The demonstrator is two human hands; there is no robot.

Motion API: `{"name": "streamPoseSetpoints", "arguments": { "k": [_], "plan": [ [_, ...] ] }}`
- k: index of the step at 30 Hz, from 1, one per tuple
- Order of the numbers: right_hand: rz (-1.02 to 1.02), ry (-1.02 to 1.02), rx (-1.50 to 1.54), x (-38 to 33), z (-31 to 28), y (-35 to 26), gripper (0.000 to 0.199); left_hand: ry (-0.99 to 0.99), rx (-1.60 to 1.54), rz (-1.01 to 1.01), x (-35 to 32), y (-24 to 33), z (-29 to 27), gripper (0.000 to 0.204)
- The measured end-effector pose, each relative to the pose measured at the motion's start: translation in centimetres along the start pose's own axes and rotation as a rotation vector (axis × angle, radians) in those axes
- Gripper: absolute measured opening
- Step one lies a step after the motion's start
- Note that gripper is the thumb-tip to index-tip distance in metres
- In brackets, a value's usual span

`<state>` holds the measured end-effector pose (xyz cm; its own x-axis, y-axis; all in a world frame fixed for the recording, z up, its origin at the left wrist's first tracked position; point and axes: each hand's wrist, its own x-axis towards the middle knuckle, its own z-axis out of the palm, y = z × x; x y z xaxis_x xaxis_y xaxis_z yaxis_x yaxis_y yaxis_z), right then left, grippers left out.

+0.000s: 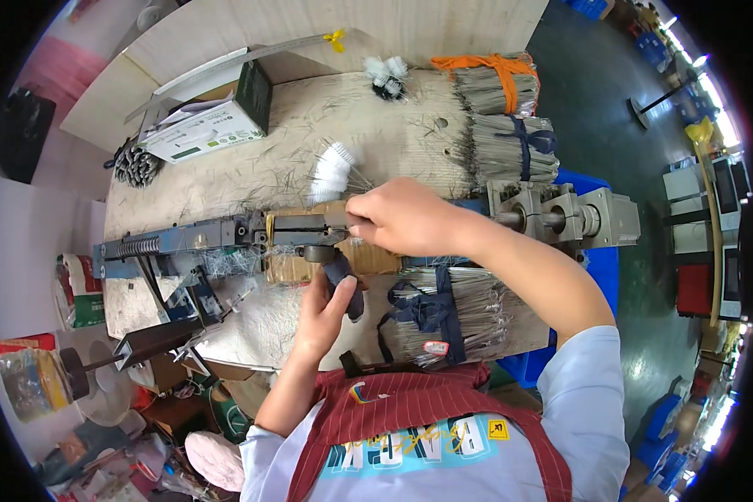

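My left hand (320, 314) is wrapped round a dark, cloth-covered handle (343, 289) with a round metal piece (318, 253) at its upper end. My right hand (397, 219) is closed in a pinch over the middle of a long blue metal machine (176, 237); whatever its fingertips hold is hidden. Both hands work close together, beside a brown taped block (289, 268) on the machine. Just beyond them, a white bristle brush bundle (333, 170) lies on the bench, with thin wires sticking out of it.
Wire bundles tied with dark cloth (477, 314) lie near my right forearm; another with an orange tie (498, 79) lies far right. An open carton (213, 125) stands at far left, beside coiled dark brushes (136, 163). Motor end (615, 217) juts right, above a blue bin (601, 284).
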<state>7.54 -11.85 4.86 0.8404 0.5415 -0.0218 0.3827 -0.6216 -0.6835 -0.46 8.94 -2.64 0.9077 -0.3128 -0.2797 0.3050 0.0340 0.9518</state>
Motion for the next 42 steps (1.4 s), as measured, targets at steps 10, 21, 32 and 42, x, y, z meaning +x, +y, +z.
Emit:
{"name": "streamPoseSetpoints", "arguments": {
  "k": [10,21,32,42],
  "plan": [
    [-0.044,0.129,-0.190,-0.8,1.1,-0.7,0.009,-0.050,0.078,0.021,0.2,-0.3,-0.9,0.028],
    [0.080,-0.017,-0.075,0.1,0.0,-0.3,0.015,-0.416,0.165,-0.352,-1.9,12.3,-7.0,0.048],
    [-0.055,-0.097,-0.345,-5.5,6.1,-3.4,0.017,0.096,0.766,0.222,-2.1,-3.8,2.5,0.022],
    [-0.026,0.296,-0.506,-6.6,6.3,1.2,0.022,0.149,0.224,0.160,-5.6,-3.2,-4.7,0.036]
  ]
}}
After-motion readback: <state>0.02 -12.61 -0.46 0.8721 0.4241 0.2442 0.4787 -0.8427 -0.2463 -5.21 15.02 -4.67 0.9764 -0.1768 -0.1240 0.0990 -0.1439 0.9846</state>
